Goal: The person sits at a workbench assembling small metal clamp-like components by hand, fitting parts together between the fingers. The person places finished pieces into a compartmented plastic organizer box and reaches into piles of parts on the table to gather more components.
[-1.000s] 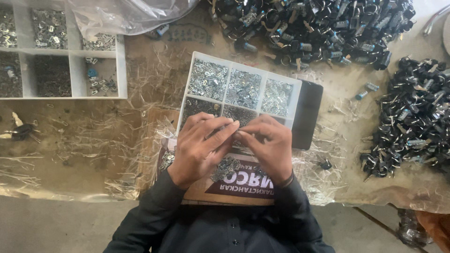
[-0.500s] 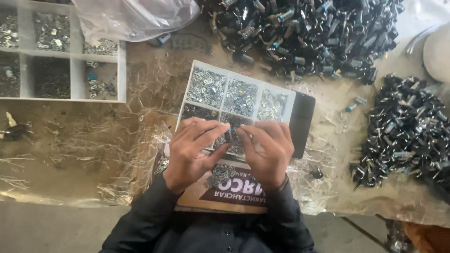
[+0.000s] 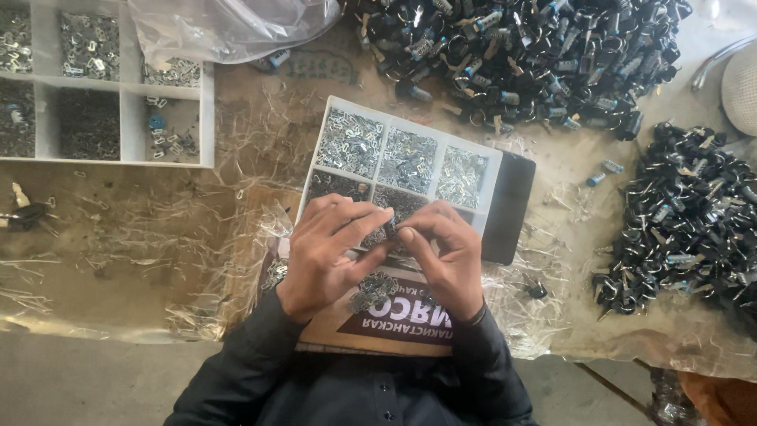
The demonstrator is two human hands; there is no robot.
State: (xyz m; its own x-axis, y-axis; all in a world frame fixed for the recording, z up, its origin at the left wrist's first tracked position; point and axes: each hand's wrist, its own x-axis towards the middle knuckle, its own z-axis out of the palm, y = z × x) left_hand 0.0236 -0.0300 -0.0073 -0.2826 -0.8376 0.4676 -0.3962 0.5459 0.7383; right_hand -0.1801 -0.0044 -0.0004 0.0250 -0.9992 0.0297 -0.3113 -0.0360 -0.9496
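Far left: a white compartment tray (image 3: 206, 118) of small metal pieces on a plastic-covered workbench (image 3: 118, 237), with a crumpled clear bag (image 3: 229, 28) just beyond. Centre: a smaller white parts tray (image 3: 493, 170), six compartments of silvery and dark bits, resting tilted on a printed cardboard box (image 3: 339, 339) near the body. Over the tray's near row, left hand (image 3: 327, 248) curled, fingers bent inward toward the thumb, pinching at a small metal part (image 3: 388, 227) between the two hands; exact grip hidden by the fingers. Right hand (image 3: 445, 252) likewise curled, forefinger and thumb meeting the same part from the other side, palm down; how firmly closed, impossible to tell. Compared with half a second and a second ago: both hands in nearly the same spot above the tray, fingertips drawn a little closer, the view shifted slightly, tray and box unmoved — reading as fine fitting work carried on at one piece rather than a reach for another. Below the hands, a loose cluster of small metal pieces (image 3: 374, 288) on the box. Far right and beyond: large heaps of black locks (image 3: 686, 213) with blue-tipped parts, well apart from the hands.
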